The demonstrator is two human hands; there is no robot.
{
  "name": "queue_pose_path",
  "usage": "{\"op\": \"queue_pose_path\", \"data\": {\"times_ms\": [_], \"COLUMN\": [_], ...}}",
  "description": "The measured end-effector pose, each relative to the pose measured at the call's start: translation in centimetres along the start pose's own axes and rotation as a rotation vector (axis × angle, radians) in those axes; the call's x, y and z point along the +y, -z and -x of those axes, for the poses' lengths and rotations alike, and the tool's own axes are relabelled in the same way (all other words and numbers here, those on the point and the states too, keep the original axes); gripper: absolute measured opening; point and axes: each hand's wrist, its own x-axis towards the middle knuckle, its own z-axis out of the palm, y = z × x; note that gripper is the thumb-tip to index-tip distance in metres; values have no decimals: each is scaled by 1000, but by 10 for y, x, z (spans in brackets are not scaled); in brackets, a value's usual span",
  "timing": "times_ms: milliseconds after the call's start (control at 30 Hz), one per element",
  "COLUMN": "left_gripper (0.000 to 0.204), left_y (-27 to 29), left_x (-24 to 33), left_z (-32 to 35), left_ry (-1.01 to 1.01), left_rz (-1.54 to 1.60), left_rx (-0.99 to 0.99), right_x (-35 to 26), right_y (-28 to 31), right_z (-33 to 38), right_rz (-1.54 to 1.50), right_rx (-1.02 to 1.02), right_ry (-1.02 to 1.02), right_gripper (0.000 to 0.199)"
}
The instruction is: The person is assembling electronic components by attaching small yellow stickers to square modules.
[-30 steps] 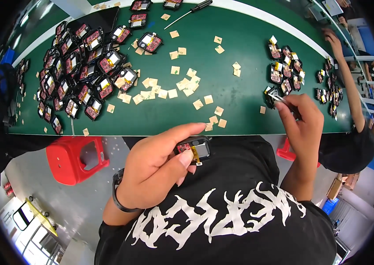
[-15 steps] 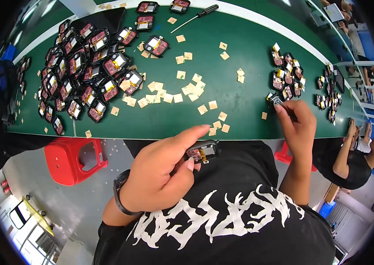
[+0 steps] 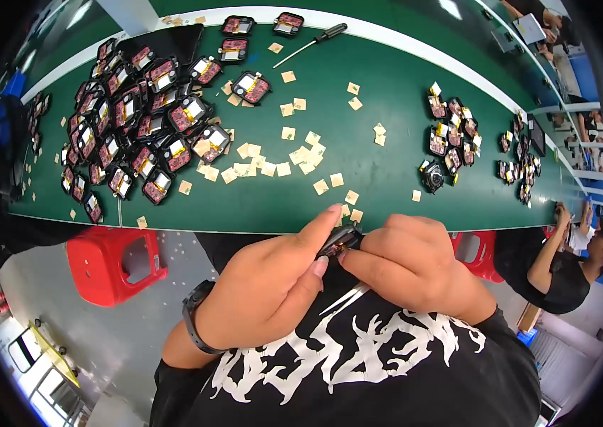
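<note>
Presumably light, stiff and fragile inside, the black device (image 3: 345, 235), finger-pinched at left by the left hand (image 3: 262, 288) and at right by the right hand (image 3: 411, 267), warrants rim-only holding.

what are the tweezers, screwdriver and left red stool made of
Tweezers: probably metal, judging by the thin, bright prongs. Screwdriver: likely a silvery metal shaft; dark handle, perhaps plastic. Red stool: apparently moulded plastic, smooth with a slight sheen and rounded edges.
</note>
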Motion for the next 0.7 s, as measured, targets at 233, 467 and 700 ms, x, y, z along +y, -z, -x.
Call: {"op": "queue_pose_path", "data": {"times_ms": [233, 467, 700], "left_gripper": [53, 54, 43], "left_y": [6, 8, 22], "left_x": [-7, -26, -28], "left_z": [6, 14, 21], "left_ry": [15, -8, 160], "left_rz": [15, 17, 205], "left_rx": [-30, -26, 30], "right_x": [-7, -12, -10], "right_y": [-3, -21, -39], "right_z": [-12, -21, -38], "right_rz": [151, 143, 126], "right_rx": [-147, -262, -259], "right_ry": [47, 46, 57], "right_gripper": [27, 19, 17]}}
